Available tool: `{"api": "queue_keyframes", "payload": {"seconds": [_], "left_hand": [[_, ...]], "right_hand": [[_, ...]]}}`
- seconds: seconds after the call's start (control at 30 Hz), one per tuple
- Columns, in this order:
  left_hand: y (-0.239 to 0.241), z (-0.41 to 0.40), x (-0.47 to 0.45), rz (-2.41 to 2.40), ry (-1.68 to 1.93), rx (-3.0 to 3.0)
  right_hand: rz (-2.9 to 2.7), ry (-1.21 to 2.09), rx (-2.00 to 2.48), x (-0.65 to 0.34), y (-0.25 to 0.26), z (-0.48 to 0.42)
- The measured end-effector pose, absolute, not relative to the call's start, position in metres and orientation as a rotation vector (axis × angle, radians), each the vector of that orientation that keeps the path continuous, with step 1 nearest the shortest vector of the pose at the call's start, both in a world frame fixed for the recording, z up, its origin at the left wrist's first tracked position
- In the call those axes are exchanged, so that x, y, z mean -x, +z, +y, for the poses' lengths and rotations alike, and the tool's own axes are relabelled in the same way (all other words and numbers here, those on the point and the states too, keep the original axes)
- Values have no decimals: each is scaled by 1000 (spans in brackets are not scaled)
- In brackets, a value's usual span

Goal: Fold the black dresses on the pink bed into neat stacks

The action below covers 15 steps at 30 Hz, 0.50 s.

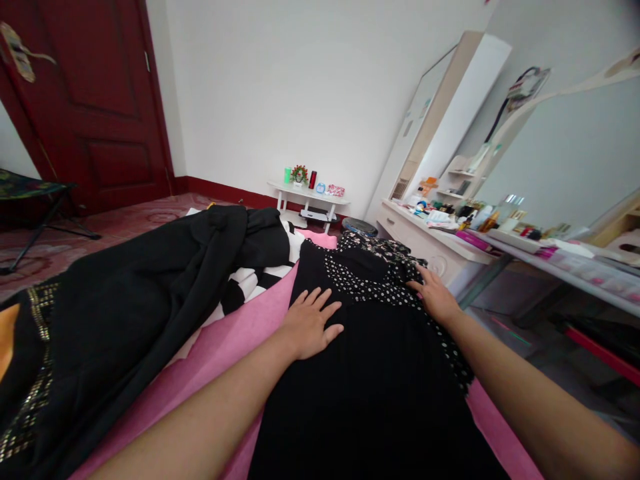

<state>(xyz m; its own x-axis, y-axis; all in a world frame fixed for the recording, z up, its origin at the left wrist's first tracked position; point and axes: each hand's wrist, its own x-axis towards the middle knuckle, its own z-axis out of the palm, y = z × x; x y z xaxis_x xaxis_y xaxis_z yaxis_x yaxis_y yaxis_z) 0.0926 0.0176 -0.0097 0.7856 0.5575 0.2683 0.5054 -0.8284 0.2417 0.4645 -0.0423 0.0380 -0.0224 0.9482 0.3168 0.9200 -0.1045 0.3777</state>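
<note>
A black dress (380, 373) with white-dotted trim at the neckline and sleeve lies spread out in front of me. My left hand (311, 327) rests flat on its left side, fingers spread and holding nothing. At the right edge, by the dotted sleeve, my right hand (434, 293) touches the cloth with fingers stretched out and apart. The undersides of the fingers are hidden. Beneath the dress is a pink cover (240, 343), showing on both sides.
Left of the dress lies a black garment (130, 300) with gold studs, beside a black-and-white striped cloth (260, 280). A dressing table (450, 243) crowded with bottles stands at right. Farther off are a low white table (307, 192), a red door (100, 100) and a folding stool (35, 190).
</note>
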Motion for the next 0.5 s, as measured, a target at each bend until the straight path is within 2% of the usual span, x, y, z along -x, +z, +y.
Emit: {"api": "queue_keyframes", "payload": {"seconds": [0.13,0.23,0.3,0.4,0.5], "left_hand": [[-9,17,-92,846,502,-2821],[-9,17,-91,849,502,-2824],[-10,18,-91,854,502,-2828],[-12,18,-92,857,502,-2831],[-12,18,-92,856,503,-2827]], "right_hand": [[2163,770,-2045,-455,51,-35],[2262,584,-2107,-440,74,-29],[2248,299,-2450,-429,97,-25],[2042,-266,-3243,-423,132,-21],[1827,-514,-3691,-432,156,-23]]}}
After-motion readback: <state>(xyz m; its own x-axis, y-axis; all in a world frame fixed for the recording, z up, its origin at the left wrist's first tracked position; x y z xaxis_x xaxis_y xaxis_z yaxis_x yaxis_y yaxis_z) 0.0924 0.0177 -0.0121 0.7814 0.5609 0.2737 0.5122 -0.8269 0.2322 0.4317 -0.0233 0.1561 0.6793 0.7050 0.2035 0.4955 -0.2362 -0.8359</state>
